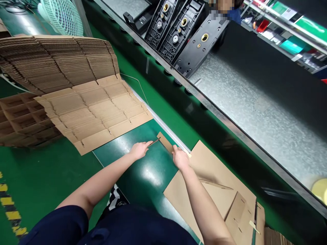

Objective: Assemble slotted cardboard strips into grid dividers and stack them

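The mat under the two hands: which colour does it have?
The mat is dark green with a shiny glare; the head view shows it best.

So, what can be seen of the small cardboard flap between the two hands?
The cardboard flap is plain brown, flat and narrow, lying slantwise on the dark green mat beside the metal rail. The right hand holds its near end; the left hand reaches its far corner with its fingers. Whether it joins the larger sheet is hidden.

Bright overhead light glares off the green mat [150, 173]; edges warp.
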`<state>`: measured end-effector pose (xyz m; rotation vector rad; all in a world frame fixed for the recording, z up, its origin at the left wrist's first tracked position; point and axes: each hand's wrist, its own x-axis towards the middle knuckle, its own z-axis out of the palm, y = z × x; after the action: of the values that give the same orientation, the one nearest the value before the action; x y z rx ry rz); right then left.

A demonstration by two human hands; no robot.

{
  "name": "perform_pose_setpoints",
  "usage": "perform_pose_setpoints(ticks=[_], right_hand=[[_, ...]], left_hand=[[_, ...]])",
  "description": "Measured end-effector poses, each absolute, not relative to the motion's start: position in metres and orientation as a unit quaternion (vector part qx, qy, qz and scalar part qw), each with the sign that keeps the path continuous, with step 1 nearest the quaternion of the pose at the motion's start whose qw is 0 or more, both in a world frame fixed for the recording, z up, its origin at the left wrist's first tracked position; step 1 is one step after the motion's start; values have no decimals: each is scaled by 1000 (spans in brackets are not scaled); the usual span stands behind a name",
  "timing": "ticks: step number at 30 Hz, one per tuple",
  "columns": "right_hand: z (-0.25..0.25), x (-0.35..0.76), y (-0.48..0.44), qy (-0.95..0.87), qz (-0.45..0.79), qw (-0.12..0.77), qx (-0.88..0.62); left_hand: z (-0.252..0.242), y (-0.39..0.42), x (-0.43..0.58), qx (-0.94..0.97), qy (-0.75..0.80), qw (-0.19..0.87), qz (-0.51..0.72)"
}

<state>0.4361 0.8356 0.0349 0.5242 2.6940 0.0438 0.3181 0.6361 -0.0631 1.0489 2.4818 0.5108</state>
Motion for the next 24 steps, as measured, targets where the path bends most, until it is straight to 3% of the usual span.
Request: perform_pose_setpoints(ticks=[8,18,24], right_hand=[[12,430,838,963,36,226,139],[-10,427,840,946,21,256,199],[-11,427,832,945,16,233,228]], left_hand=[[-64,638,319,386,892,185,150],[-53,664,318,436,884,136,94],[-47,687,315,419,888,184,54]])
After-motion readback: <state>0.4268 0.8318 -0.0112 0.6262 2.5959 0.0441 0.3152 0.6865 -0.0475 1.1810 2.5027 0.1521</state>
